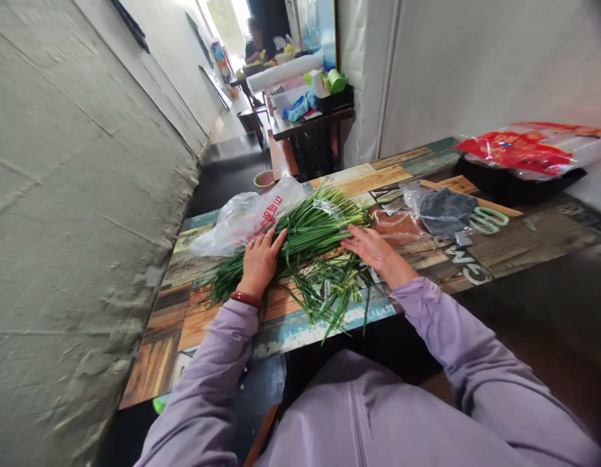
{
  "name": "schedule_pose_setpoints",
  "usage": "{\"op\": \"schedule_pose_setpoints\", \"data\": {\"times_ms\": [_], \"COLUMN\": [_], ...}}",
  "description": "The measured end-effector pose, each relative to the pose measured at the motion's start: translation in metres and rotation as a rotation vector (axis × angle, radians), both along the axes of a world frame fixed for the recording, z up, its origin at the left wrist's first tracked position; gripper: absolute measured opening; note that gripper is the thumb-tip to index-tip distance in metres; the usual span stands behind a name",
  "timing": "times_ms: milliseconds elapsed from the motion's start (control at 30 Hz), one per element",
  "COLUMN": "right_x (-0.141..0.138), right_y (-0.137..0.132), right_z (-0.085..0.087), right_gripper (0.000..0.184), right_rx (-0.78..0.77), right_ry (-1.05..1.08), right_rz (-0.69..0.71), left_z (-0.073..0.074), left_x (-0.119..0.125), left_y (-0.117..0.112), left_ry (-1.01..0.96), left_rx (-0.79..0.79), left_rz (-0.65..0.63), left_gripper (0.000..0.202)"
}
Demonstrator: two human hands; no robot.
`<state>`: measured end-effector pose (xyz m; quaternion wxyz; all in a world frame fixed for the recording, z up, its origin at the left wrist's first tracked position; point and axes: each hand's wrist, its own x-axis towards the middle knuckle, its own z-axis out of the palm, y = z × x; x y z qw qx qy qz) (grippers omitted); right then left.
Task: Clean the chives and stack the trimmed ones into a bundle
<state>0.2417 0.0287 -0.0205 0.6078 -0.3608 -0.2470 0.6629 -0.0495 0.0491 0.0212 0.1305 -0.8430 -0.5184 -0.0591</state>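
Observation:
A thick bundle of garlic chives [312,224] lies across the table, its pale stem ends to the right, with clear tape or film around them. My left hand [261,263] rests on the leafy part with thumb and fingers apart. At the stem end, my right hand [371,250] has its fingers stretched out against the bundle's near side. Loose chive pieces [329,285] are strewn between my hands and the table's front edge. Behind the bundle, partly beneath it, is a crumpled white plastic bag [242,217] with red print.
Right of the bundle lie a dark grey cloth [443,211], clear plastic and pale green scissors [489,220]. A red plastic package [528,152] sits on a black tray at far right. A small bowl [264,179] stands beyond the table. A person [254,45] is in the background.

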Motion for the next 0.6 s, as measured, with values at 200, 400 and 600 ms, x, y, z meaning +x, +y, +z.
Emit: {"op": "schedule_pose_setpoints", "data": {"times_ms": [200, 400, 600], "right_x": [0.038, 0.083, 0.106], "right_y": [-0.006, -0.001, -0.018], "right_z": [0.000, 0.042, 0.106], "right_gripper": [0.032, 0.012, 0.009], "right_rx": [0.085, 0.242, 0.458], "right_ry": [-0.399, -0.324, -0.186], "right_rz": [-0.222, -0.446, -0.507], "left_z": [-0.006, 0.006, -0.002], "left_x": [0.000, -0.011, -0.019], "left_y": [-0.005, -0.024, -0.049], "left_ry": [-0.048, -0.054, -0.169], "left_rx": [-0.038, -0.149, -0.117], "left_rz": [0.002, -0.016, -0.006], "left_gripper": [0.071, 0.084, 0.081]}}
